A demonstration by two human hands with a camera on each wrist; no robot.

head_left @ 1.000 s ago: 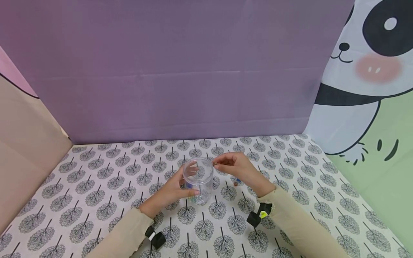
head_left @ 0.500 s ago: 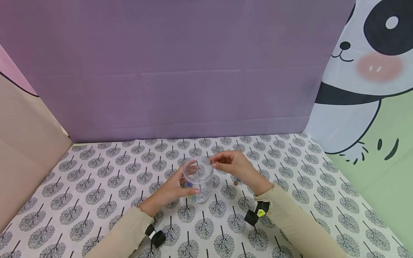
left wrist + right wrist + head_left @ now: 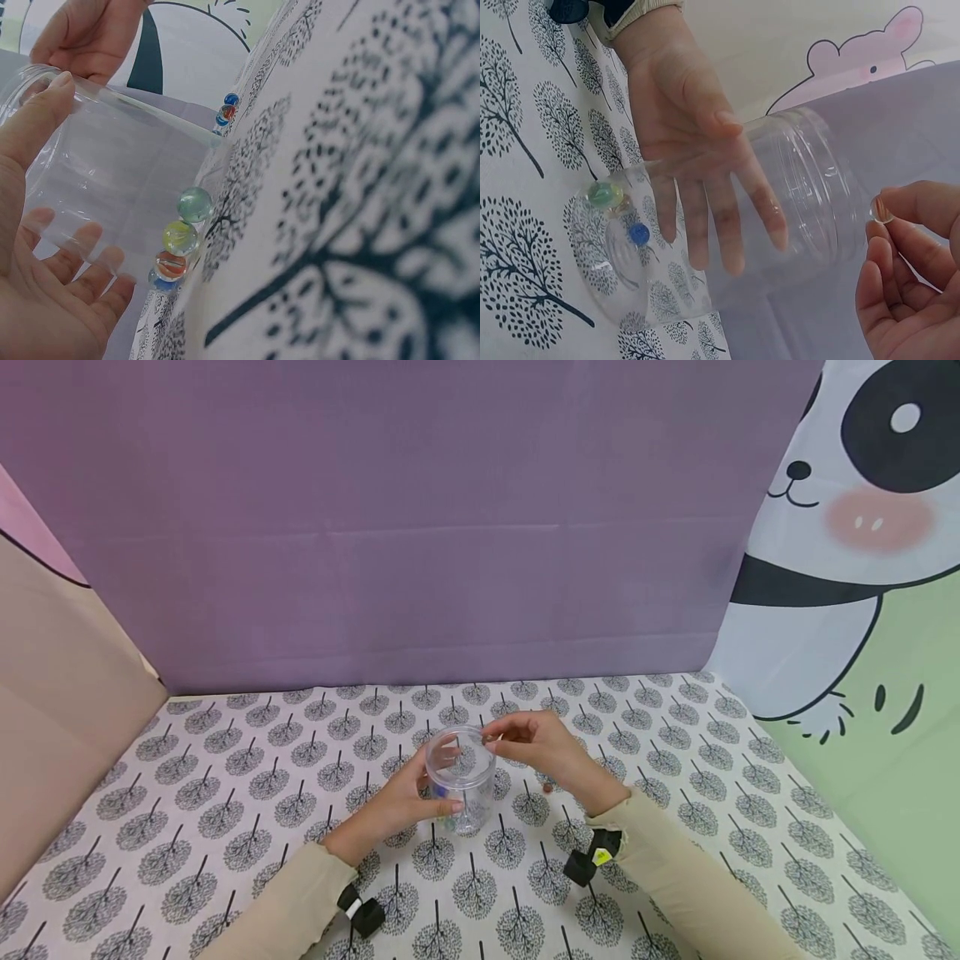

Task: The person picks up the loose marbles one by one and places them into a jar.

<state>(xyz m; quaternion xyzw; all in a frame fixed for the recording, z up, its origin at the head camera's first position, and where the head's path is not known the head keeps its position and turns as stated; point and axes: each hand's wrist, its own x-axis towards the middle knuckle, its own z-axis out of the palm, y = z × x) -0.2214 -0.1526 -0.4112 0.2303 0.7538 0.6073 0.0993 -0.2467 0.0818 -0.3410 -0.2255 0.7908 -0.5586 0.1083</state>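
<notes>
- Clear plastic jar (image 3: 461,779) stands upright on the counter (image 3: 225,793), near its middle; the left hand (image 3: 397,802) wraps the jar wall, fingers (image 3: 705,217) curled round the side.
- Right hand (image 3: 543,747) pinches 1 clear marble (image 3: 880,209) between thumb and fingertips, just beside the jar rim.
- Change over the last 1.0 s: the right hand has shifted slightly left, toward the jar mouth; the jar and the left hand have stayed in place. Judgement: the marble is being lined up over the opening and is not yet released.
- Left wrist view only: 4 marbles (image 3: 180,237) rest against the jar base, namely 1 pale green, 1 yellow-green, 1 orange-striped and 1 blue. 2 loose marbles (image 3: 226,111) lie on the counter beyond the jar. The head view shows these only as small specks.
- Right wrist view only: the pinched marble is plainly visible; in the head view it is too small to resolve.
- Head view only: overall layout, with tree-print cloth on the counter, a purple backdrop (image 3: 405,527) behind and a panda print (image 3: 862,527) to the right.
</notes>
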